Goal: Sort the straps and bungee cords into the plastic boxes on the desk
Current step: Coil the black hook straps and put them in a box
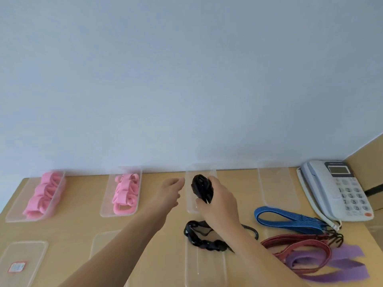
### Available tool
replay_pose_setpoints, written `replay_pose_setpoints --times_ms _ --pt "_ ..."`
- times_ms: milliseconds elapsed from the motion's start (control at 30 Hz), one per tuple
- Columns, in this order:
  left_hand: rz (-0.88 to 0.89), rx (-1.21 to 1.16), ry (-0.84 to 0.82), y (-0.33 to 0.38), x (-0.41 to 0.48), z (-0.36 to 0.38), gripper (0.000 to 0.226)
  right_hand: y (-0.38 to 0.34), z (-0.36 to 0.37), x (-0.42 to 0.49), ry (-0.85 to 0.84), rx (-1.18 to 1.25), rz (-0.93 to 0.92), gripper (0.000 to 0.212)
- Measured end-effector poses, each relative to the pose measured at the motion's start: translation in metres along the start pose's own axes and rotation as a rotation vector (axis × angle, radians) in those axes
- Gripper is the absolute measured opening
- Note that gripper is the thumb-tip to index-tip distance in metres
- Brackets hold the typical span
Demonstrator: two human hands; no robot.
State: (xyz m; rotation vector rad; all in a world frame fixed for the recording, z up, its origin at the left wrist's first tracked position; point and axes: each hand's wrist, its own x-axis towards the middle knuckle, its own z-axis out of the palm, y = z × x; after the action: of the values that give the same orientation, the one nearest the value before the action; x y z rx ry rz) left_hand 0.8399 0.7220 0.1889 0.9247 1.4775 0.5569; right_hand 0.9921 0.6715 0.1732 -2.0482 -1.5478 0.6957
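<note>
head view: the right hand [219, 206] clenches round a bundled black strap [202, 188], holding it over the third clear box [190, 205] in the back row on the bench [83, 220]. the left hand [171, 191] is released, fingers straight, its tips just beside that box's left rim (whether they touch it i cannot tell). left of it, two boxes hold pink straps [44, 195] [124, 191]; to the right stands a clear fourth box [277, 187]. a second black strap [205, 240] lies near the right wrist, partly on a clear lid [204, 270], and the forearm crosses over it. right of that, blue bungee cords [290, 221], red bungee cords [300, 245] and purple straps [335, 266] lie overlapping. a telephone [335, 189] sits at the far right corner. two more lids [20, 264] [103, 241] lie nearest left.
</note>
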Motion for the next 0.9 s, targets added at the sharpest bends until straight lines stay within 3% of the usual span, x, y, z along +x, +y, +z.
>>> replay_pose_setpoints --times_ms 333,533,700,900 --pt "-0.113 0.094 0.042 -0.027 0.070 0.023 0.038 0.009 0.061 0.068 -0.086 -0.238 0.118 0.053" --pt "-0.080 0.066 0.023 -0.038 0.079 0.025 0.029 0.016 0.067 0.083 -0.130 -0.284 0.091 0.070" --pt "-0.079 0.024 0.084 -0.043 0.088 0.027 0.023 0.020 0.057 0.088 -0.263 -0.264 0.097 0.090" --pt "-0.046 0.033 0.092 -0.046 0.089 0.026 0.020 0.020 0.052 0.084 -0.327 -0.265 0.049 0.095"
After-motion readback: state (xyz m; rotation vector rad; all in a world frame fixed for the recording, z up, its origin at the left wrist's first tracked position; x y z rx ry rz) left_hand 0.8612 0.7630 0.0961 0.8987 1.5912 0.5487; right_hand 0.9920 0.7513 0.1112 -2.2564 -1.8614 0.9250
